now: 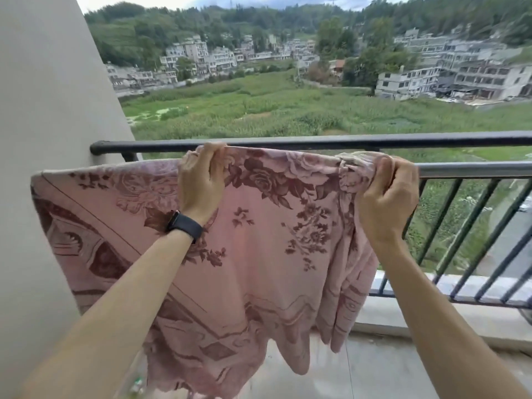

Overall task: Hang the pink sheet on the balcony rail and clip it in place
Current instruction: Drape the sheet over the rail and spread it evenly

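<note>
The pink sheet [259,240] with a dark red flower pattern hangs over the lower balcony rail [475,170], draping down toward the floor. My left hand [201,180], a black band on its wrist, grips the sheet's top edge near the middle. My right hand [388,197] grips the bunched right end of the top edge, at the rail. A second, dark upper rail [316,141] runs just behind. The sheet's left end lies spread along the rail up to the wall. No clip is in view.
A grey wall [43,139] closes the balcony on the left. Dark upright bars [449,226] stand below the rail on the right, above a concrete ledge [403,309] and the floor [374,370]. Beyond lie green fields and buildings.
</note>
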`<state>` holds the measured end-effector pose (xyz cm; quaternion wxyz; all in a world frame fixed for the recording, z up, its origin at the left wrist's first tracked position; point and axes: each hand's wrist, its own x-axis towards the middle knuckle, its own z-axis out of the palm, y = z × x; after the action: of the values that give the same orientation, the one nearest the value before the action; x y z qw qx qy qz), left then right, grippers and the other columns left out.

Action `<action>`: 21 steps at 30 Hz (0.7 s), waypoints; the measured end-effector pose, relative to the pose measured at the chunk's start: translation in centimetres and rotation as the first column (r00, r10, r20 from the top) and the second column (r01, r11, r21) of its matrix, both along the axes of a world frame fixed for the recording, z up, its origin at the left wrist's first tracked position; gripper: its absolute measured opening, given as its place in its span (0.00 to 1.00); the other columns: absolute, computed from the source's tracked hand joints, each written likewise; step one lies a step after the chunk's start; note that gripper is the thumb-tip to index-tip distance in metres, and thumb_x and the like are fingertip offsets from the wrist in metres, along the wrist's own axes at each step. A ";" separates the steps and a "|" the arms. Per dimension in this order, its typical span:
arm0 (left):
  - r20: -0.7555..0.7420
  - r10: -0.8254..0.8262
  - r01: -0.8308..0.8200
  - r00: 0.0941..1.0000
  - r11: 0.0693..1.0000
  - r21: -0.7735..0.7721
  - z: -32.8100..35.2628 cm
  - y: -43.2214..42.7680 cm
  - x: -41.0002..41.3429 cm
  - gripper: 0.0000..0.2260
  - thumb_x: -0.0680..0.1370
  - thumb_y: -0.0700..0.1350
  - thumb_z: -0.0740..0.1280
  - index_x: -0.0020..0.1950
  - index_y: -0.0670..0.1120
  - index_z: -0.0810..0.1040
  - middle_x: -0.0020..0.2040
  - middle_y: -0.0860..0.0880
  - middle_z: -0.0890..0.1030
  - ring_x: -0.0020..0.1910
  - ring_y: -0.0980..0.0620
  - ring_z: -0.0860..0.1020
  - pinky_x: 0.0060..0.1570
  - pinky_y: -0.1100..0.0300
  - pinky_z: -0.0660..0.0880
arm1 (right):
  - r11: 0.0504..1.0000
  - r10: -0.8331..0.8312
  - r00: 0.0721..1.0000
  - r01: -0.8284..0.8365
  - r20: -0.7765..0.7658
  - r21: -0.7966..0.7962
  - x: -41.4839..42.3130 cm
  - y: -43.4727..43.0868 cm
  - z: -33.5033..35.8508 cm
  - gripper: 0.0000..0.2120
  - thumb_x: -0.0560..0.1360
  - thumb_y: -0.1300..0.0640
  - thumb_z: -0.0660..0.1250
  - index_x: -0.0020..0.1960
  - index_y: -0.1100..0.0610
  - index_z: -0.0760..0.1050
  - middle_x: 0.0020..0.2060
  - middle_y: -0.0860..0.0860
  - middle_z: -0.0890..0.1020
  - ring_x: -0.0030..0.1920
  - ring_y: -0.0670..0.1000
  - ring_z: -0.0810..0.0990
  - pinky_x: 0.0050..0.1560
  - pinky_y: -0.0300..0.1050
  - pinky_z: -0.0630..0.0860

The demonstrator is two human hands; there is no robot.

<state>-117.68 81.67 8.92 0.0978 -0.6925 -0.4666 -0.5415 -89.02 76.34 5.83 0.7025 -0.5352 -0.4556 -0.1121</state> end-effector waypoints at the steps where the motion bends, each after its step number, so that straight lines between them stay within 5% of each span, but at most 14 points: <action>1: -0.034 0.030 -0.030 0.999 1.000 0.001 -1.6 -0.1 -0.4 0.14 0.84 0.53 0.57 0.58 0.48 0.77 0.47 0.54 0.80 0.46 0.50 0.76 0.54 0.45 0.73 | 1.000 0.014 1.000 -0.014 0.015 -0.015 -0.1 -0.4 -1.6 0.12 0.83 0.57 0.59 0.53 0.65 0.77 0.49 0.55 0.77 0.50 0.44 0.71 0.55 0.26 0.64; 4: -0.345 0.121 -0.147 0.931 0.988 -0.051 -5.7 0.0 -1.2 0.21 0.80 0.56 0.61 0.71 0.51 0.71 0.71 0.49 0.72 0.72 0.47 0.67 0.73 0.39 0.56 | 0.990 0.080 0.979 -0.056 0.189 -0.130 -0.5 -0.3 -6.4 0.12 0.80 0.58 0.63 0.57 0.66 0.76 0.56 0.62 0.76 0.58 0.52 0.71 0.63 0.33 0.64; 6: -0.431 0.156 -0.206 0.889 0.976 -0.072 -7.1 0.1 -1.6 0.27 0.77 0.58 0.61 0.75 0.51 0.65 0.76 0.48 0.64 0.77 0.46 0.59 0.75 0.39 0.50 | 0.982 0.074 0.977 -0.037 0.198 -0.184 -0.3 -0.3 -7.3 0.14 0.78 0.55 0.63 0.60 0.62 0.76 0.60 0.62 0.73 0.62 0.57 0.70 0.66 0.49 0.69; 9: -0.389 0.176 -0.230 0.904 0.969 -0.095 -7.5 -1.0 -2.6 0.28 0.77 0.57 0.62 0.76 0.52 0.64 0.77 0.48 0.62 0.78 0.46 0.55 0.75 0.39 0.50 | 0.991 0.010 0.964 0.026 0.265 -0.132 -2.9 -2.0 -6.5 0.20 0.71 0.62 0.67 0.63 0.59 0.73 0.66 0.61 0.70 0.68 0.59 0.67 0.69 0.59 0.64; 12: -0.348 0.161 -0.209 0.924 0.972 -0.105 -7.9 -2.5 -4.8 0.26 0.77 0.53 0.63 0.75 0.54 0.65 0.78 0.49 0.60 0.78 0.47 0.56 0.75 0.40 0.48 | 1.000 0.004 0.855 0.012 0.519 -0.026 -8.2 -4.3 -6.5 0.21 0.71 0.59 0.68 0.64 0.55 0.74 0.70 0.58 0.68 0.73 0.59 0.65 0.71 0.62 0.61; 17: -0.177 0.298 -0.328 0.938 0.929 -0.173 -9.9 -4.9 -14.2 0.25 0.76 0.48 0.65 0.73 0.52 0.66 0.75 0.48 0.64 0.74 0.47 0.64 0.71 0.42 0.61 | 0.898 0.400 0.623 -0.414 0.672 -0.150 -20.2 -4.0 -9.0 0.15 0.72 0.64 0.67 0.57 0.57 0.82 0.65 0.53 0.79 0.70 0.56 0.73 0.66 0.59 0.70; 21: -0.053 0.411 -0.394 0.910 0.820 -0.415 -13.5 -6.9 -23.8 0.23 0.74 0.47 0.66 0.69 0.51 0.69 0.69 0.45 0.70 0.65 0.41 0.71 0.65 0.45 0.69 | 0.814 0.533 0.427 -0.495 0.730 -0.304 -30.8 -2.2 -8.6 0.13 0.75 0.59 0.64 0.58 0.56 0.82 0.62 0.51 0.81 0.68 0.55 0.74 0.66 0.53 0.70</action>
<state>-141.48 74.78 -4.58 0.0506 -0.5724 -0.7086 -0.4096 -119.86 74.11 -2.73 0.4153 -0.2792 -0.8592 -0.1066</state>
